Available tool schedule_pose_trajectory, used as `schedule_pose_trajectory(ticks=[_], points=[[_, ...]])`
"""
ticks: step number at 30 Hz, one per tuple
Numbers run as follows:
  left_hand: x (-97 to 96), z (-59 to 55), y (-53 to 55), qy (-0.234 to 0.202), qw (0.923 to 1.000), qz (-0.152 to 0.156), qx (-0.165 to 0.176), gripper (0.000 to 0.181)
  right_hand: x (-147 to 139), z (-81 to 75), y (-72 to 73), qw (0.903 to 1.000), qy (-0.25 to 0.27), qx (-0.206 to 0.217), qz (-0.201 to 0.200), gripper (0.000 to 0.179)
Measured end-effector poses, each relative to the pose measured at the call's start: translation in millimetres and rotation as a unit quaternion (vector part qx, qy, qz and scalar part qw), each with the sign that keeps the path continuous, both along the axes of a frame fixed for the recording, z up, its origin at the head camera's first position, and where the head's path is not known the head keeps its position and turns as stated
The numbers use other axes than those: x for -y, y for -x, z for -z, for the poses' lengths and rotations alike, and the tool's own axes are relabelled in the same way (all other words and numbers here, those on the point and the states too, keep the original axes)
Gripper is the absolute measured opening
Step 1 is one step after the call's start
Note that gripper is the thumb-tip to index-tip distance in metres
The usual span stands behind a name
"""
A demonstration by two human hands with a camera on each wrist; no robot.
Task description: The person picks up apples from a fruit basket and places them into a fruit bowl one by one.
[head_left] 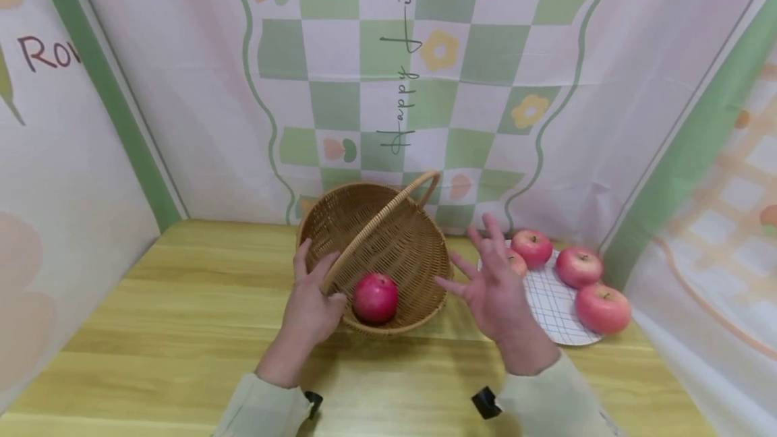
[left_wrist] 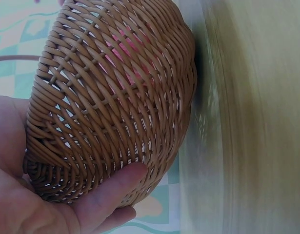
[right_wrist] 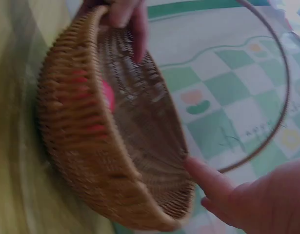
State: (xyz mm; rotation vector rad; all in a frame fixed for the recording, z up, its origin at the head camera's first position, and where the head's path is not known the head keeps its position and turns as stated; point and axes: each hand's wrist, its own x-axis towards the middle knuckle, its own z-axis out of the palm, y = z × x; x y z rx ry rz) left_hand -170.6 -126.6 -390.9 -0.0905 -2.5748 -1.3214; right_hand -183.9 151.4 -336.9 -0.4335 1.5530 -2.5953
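Note:
A brown wicker basket (head_left: 419,248) with an arched handle (head_left: 379,218) stands on the table, tilted so that its opening faces the person. Inside, near the front rim, lies a round, deep pink-red fruit (head_left: 375,298); it shows through the weave in the left wrist view. My left hand (head_left: 312,305) grips the basket's left rim by the handle's foot, thumb on the inner side and fingers (left_wrist: 113,190) along the outer wall. On the other side my right hand (head_left: 494,288) is spread, holding nothing, with fingertips right at the right rim in the right wrist view.
To the right, a white plate (head_left: 555,302) with a blue grid pattern carries several pink-red apples (head_left: 579,266). A patterned cloth (head_left: 388,52) hangs behind the wooden table (head_left: 200,309), and more cloth hangs on both sides.

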Motion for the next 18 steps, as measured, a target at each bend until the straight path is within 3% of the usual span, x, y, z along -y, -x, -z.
schedule_pose_trajectory(ticks=[4, 8, 18], points=[[-0.4, -0.3, -0.2, -0.002, 1.0, -0.001, 0.007, 0.074, 21, 12.5, 11.7, 0.9999, -0.007, 0.013, 0.003, 0.074], [-0.1, -0.1, -0.2, -0.004, 1.0, -0.001, 0.009, 0.075, 33, 25.2, 21.5, 0.998, -0.062, 0.011, 0.012, 0.074], [-3.0, 0.8, -0.1, 0.03, 0.9988, 0.004, -0.038, 0.076, 35, 40.6, 26.6, 0.984, -0.174, 0.028, 0.028, 0.08]])
